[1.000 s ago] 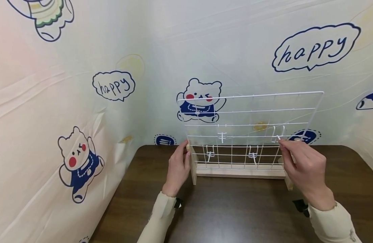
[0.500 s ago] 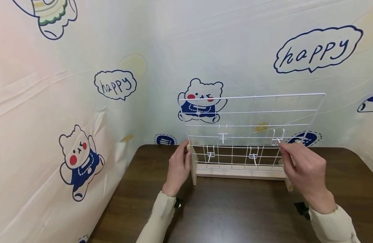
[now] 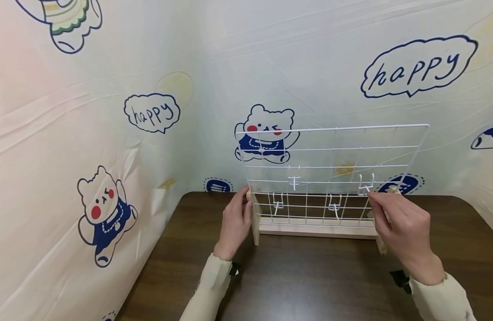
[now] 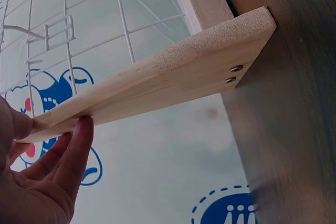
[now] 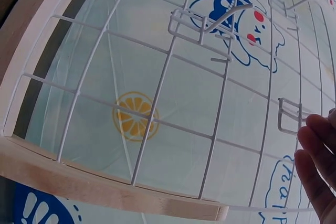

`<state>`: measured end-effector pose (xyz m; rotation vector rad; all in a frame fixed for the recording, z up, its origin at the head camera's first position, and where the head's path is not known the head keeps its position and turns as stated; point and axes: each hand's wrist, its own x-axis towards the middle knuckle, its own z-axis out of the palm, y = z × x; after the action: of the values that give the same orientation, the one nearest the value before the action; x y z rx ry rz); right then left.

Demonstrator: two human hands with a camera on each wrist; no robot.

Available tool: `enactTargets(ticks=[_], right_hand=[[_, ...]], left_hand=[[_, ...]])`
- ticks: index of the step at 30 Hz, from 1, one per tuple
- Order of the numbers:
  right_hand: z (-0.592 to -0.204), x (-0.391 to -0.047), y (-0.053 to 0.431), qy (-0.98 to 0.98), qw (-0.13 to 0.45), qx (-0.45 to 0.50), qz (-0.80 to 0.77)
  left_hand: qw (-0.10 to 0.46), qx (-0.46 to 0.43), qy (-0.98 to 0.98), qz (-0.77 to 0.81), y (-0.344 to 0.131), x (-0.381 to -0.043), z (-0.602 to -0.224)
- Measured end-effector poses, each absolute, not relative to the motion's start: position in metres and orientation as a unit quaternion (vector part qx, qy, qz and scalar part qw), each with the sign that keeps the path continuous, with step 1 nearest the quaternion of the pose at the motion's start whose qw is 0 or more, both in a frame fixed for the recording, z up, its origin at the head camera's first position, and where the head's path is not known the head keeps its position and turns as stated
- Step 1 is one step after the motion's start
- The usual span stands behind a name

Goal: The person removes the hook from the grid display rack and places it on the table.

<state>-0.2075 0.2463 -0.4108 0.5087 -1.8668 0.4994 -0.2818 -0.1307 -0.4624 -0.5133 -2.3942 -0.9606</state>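
A white wire grid rack [image 3: 330,129] stands on the table in a pale wooden frame [image 3: 318,229]. My left hand [image 3: 235,223] grips the upper part of its left wooden side post [image 4: 173,77], thumb on one face and fingers on the other. Toward the right of the grid, my right hand [image 3: 404,223] pinches the stem of a white wire hook [image 3: 367,188], whose two prongs stand up at the grid wires. Other white hooks hang on the grid: an upper-middle hook [image 3: 294,182], a lower-left hook [image 3: 278,205] and a lower-middle hook [image 3: 334,207].
The dark wooden table [image 3: 310,276] extends in front of the rack and to both sides. A pale cloth [image 3: 206,67] printed with cartoon bears and lettering hangs close behind the table and along its left. Screw heads [image 4: 234,69] show near the foot of the left post.
My right hand and the pinched hook have come down slightly against the grid. The left hand keeps its place on the post. The other hooks stay where they were.
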Motion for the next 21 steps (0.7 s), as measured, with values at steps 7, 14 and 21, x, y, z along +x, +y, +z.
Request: enactTargets(ticks=[7,14,21], right_hand=[[-0.4126,-0.2041,0.2494,-0.793,0.535,0.214,0.195],[-0.4141,-0.2028,0.2522,-0.793,0.535,0.212,0.201],[-0.4197,-0.2011,0.255,-0.79,0.539,0.216,0.196]], left_hand=[[0.246,-0.197,-0.871,-0.377,-0.1333,-0.2844,-0.4632],[0.255,-0.216,-0.857,-0.392,-0.1363,-0.2868,-0.464],[0.241,-0.218,-0.851,-0.412,-0.1398,-0.2894,-0.4644]])
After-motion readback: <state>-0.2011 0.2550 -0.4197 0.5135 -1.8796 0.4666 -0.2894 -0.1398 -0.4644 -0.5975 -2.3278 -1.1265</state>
